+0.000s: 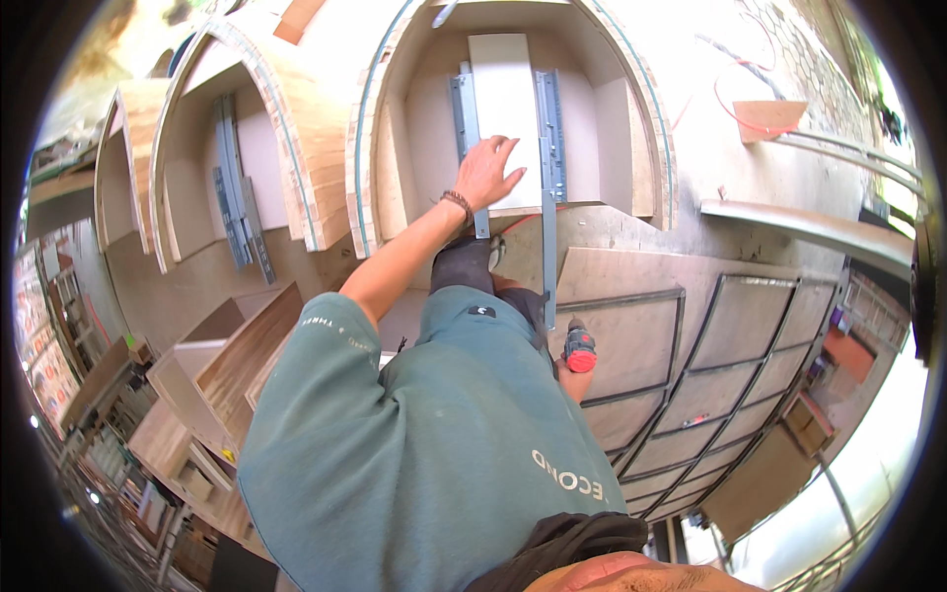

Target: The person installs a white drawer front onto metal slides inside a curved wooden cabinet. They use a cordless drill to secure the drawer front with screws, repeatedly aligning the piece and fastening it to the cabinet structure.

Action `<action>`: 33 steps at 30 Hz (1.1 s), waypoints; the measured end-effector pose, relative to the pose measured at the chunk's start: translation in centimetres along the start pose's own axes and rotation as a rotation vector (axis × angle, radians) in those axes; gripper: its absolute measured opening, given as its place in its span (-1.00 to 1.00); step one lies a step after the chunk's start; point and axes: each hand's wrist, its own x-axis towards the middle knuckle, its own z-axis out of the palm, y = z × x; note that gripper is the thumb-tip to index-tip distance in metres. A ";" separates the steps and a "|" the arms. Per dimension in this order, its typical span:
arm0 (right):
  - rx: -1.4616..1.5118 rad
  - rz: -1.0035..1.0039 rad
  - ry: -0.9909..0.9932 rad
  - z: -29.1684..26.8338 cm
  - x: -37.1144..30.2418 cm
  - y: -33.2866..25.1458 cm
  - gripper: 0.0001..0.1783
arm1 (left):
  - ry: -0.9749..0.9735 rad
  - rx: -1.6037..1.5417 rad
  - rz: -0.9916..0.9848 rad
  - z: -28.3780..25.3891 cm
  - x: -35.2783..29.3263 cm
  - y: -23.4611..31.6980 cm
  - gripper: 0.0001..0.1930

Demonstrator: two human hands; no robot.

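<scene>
In front of me is an open wooden cabinet box with pale inner walls. A white board stands between two metal drawer slides inside it; the right drawer slide is pulled out toward me. My left hand, a bracelet at its wrist, lies over the board's left edge and the left drawer slide, thumb and fingers apart. Whether it presses on either cannot be told. Low at my right side, my right hand grips a dark cordless drill with a red end; the drill partly hides its fingers.
Another box with metal slides stands to the left. Wooden panels and cabinet parts lie lower left. On the right are a black metal frame over boards, a metal beam and an orange cable.
</scene>
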 end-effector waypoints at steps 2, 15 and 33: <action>-0.009 0.002 -0.023 -1.0 0.2 -2.2 -0.48 | -0.023 -0.069 -0.043 -1.6 -3.5 1.7 -0.50; -0.094 -0.591 -0.180 -1.6 4.7 -7.4 -0.53 | 0.111 0.063 -0.634 -20.4 -32.8 2.1 -0.61; -0.421 -1.040 -0.783 4.6 -1.1 -17.7 -0.65 | 0.287 -0.712 -1.660 -1.1 -69.8 5.3 -0.72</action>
